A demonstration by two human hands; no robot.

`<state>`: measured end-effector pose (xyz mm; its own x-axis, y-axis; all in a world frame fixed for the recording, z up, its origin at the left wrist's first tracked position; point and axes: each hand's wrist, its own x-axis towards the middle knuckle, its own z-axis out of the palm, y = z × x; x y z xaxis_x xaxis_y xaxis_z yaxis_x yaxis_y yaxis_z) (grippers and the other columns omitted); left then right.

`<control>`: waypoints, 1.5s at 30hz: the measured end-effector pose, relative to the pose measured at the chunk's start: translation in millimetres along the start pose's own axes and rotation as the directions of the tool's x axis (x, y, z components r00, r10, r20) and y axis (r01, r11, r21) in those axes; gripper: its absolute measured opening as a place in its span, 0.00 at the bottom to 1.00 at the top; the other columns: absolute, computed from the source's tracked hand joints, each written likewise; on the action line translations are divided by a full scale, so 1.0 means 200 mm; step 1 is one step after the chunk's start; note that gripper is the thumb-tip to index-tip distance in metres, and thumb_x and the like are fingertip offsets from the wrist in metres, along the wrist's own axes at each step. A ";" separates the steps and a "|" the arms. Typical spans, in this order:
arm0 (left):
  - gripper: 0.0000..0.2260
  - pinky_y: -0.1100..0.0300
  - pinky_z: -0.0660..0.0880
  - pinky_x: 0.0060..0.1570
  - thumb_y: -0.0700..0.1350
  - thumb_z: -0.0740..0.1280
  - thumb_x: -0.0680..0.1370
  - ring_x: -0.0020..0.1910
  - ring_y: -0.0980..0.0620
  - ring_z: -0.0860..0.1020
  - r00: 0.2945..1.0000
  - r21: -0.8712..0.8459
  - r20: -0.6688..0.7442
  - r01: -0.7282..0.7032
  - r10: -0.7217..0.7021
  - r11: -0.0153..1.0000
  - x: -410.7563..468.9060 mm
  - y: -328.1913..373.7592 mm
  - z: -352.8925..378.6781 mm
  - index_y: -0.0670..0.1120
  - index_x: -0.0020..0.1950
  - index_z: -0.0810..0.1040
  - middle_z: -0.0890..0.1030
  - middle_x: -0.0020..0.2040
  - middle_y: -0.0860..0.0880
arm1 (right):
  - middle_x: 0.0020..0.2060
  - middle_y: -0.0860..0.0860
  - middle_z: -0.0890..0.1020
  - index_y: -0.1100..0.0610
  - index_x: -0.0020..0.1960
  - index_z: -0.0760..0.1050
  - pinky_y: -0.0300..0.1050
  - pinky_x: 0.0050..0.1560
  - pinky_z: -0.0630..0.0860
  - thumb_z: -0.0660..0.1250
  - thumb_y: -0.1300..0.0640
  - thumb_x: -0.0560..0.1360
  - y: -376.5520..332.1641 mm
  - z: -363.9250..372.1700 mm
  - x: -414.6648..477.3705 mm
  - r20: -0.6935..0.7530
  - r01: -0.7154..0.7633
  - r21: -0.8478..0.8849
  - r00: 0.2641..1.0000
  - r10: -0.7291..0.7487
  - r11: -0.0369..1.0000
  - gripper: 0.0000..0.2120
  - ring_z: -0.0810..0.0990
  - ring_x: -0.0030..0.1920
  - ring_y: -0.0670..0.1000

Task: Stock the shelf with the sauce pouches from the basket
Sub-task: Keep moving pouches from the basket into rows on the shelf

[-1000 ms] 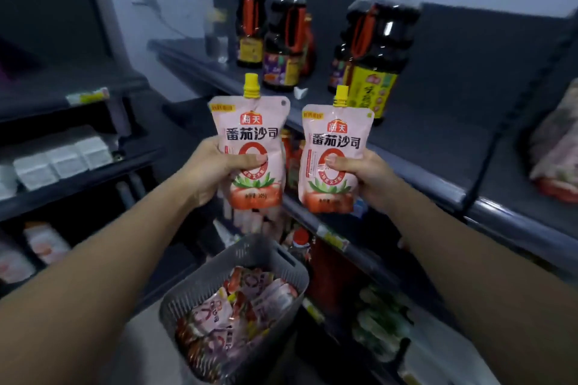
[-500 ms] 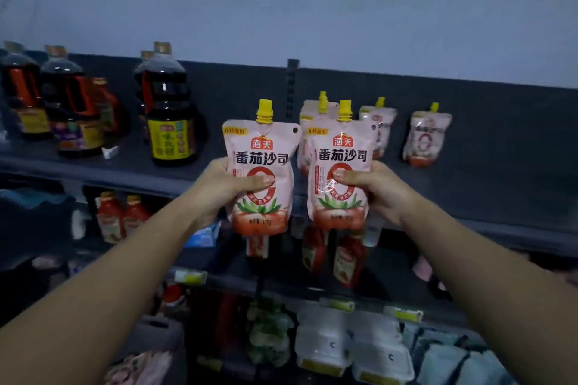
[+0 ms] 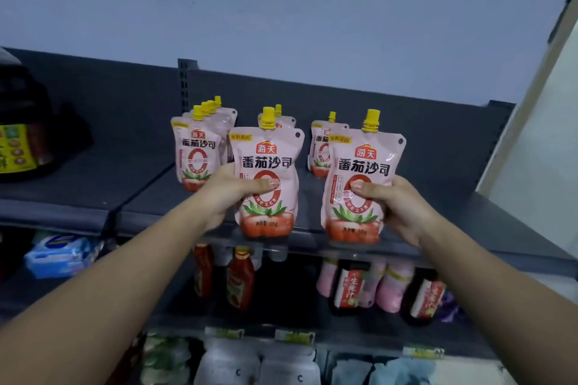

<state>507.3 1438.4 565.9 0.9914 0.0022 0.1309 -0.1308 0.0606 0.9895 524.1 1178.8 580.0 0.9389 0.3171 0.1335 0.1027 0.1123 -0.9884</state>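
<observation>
Pouches [image 3: 267, 178] upright in both grips

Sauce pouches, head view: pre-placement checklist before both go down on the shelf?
1. Left hand grips left pouch: ok.
2. Right hand grips right pouch: ok.
3. Both pouches upright, caps up: ok.
4. Bare top shelf in front of the middle row and right row: ok.
5. Pouch bottoms above the shelf's front edge: not ok, they hang level with or below it.
6. Depth left behind the rows: cannot tell.
</observation>
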 end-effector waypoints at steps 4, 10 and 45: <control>0.12 0.56 0.79 0.47 0.34 0.72 0.70 0.46 0.51 0.83 0.999 0.020 -0.032 0.016 -0.015 1.000 0.13 -0.01 0.02 0.46 0.50 0.80 0.85 0.45 0.49 | 0.44 0.56 0.86 0.59 0.49 0.80 0.44 0.38 0.81 0.81 0.60 0.51 0.04 -0.10 0.15 -0.011 -0.004 0.018 1.000 0.004 1.000 0.27 0.85 0.43 0.54; 0.11 0.62 0.80 0.36 0.35 0.72 0.70 0.38 0.56 0.84 0.998 0.075 -0.045 0.040 -0.037 0.996 0.36 -0.06 -0.03 0.47 0.48 0.80 0.85 0.41 0.51 | 0.45 0.56 0.86 0.61 0.53 0.79 0.43 0.36 0.81 0.71 0.65 0.65 0.16 -0.12 0.39 -0.059 -0.075 0.000 0.995 0.075 0.997 0.16 0.86 0.41 0.53; 0.17 0.66 0.78 0.33 0.28 0.73 0.65 0.41 0.54 0.80 0.977 0.371 -0.017 0.206 -0.215 0.906 1.22 -0.31 -0.16 0.46 0.47 0.79 0.83 0.42 0.52 | 0.45 0.46 0.86 0.53 0.52 0.77 0.34 0.43 0.79 0.73 0.72 0.65 0.42 -0.54 1.20 0.137 -0.126 -0.429 0.970 0.202 0.894 0.21 0.84 0.48 0.45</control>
<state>757.3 1468.0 533.6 0.9963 0.0059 -0.0858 0.0833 -0.3148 0.9455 793.6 1162.2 521.3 0.8863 0.4590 -0.0606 0.1144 -0.3440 -0.9320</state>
